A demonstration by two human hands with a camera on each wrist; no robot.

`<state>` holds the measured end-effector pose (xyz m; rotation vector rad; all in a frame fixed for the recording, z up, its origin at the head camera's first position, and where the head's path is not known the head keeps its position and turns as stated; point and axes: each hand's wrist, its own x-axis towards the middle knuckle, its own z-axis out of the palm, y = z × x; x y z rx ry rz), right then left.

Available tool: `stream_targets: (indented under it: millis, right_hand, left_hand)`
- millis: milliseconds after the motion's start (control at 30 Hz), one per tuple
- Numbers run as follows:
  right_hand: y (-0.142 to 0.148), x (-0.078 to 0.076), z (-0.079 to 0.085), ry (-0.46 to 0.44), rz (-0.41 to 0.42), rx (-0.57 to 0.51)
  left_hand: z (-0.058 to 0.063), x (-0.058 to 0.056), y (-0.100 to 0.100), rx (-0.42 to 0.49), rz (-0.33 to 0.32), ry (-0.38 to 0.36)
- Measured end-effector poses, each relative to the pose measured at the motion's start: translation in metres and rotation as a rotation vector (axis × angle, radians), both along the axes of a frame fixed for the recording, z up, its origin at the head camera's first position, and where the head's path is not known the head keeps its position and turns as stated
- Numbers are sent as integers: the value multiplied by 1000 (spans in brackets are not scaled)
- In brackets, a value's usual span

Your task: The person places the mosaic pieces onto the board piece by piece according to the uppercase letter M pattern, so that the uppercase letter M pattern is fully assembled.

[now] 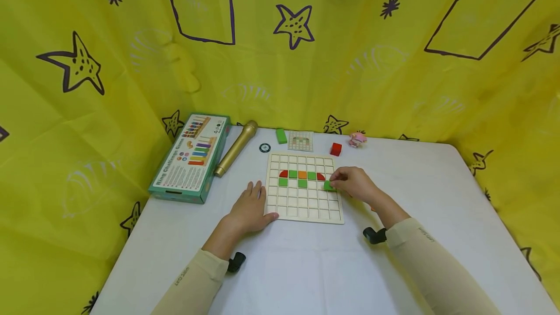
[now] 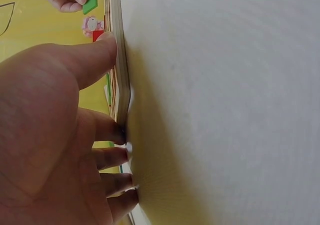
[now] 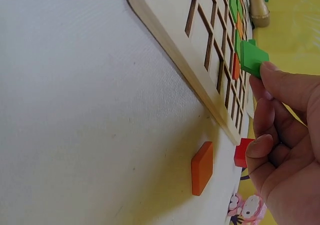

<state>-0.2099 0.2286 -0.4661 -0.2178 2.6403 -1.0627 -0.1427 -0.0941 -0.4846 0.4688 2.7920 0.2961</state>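
Observation:
My right hand (image 1: pixel 355 184) pinches a small green square tile (image 3: pixel 253 57) between thumb and index finger, just above the right side of a wooden grid board (image 1: pixel 304 212). The other fingers curl in toward the palm. On the board, an upper row holds red rounded tiles (image 1: pixel 284 174) at its ends with green tiles and one orange tile (image 1: pixel 302 175) between; below sit two more green tiles (image 1: pixel 283 182). At the board's left edge lies my left hand (image 1: pixel 249 212), fingers extended along the side and thumb resting at the near corner.
An orange tile (image 3: pixel 202 169) lies right of the board. Behind it are a green block (image 1: pixel 281 135), a printed pattern card (image 1: pixel 300 142), a red block (image 1: pixel 336 149), a pink figurine (image 1: pixel 357 139) and a round disc (image 1: pixel 264 148). A gold microphone (image 1: pixel 236 148) and a game box (image 1: pixel 185 159) lie left.

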Motion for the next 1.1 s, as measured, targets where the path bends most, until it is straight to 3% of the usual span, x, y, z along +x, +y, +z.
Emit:
stream_targets:
  millis: [1100]
  right_hand:
    - [-16,-12,-7,51,86,60]
  left_hand:
    - [-1,1,-1,5,-10,16]
